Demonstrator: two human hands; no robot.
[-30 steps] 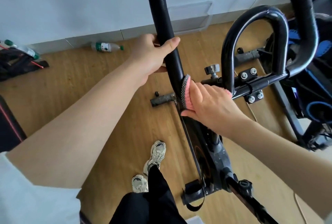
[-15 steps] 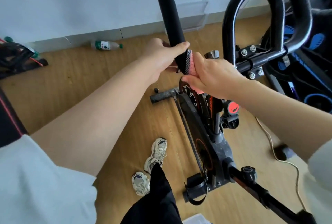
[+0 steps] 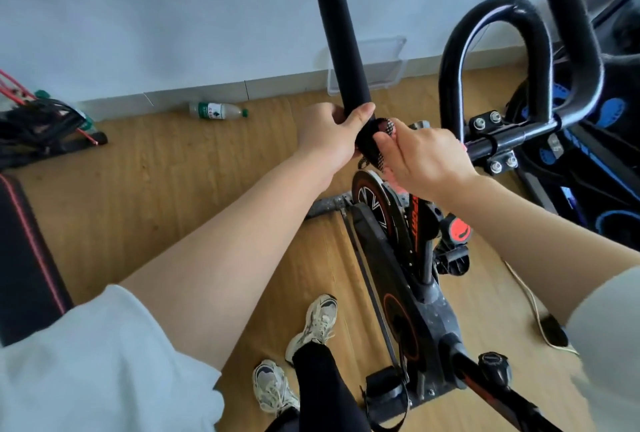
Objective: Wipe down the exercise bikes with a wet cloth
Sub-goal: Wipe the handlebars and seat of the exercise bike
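My left hand grips the black handlebar; right beside it, my right hand holds the cloth wrapped round that bar

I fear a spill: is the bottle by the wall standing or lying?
Lying: the bottle rests on its side, cap pointing right.

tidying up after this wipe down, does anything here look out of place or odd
A plastic bottle lies on its side on the wooden floor by the wall, and a loose cord trails across the floor at right. The lower bike frame looks speckled with pale marks.
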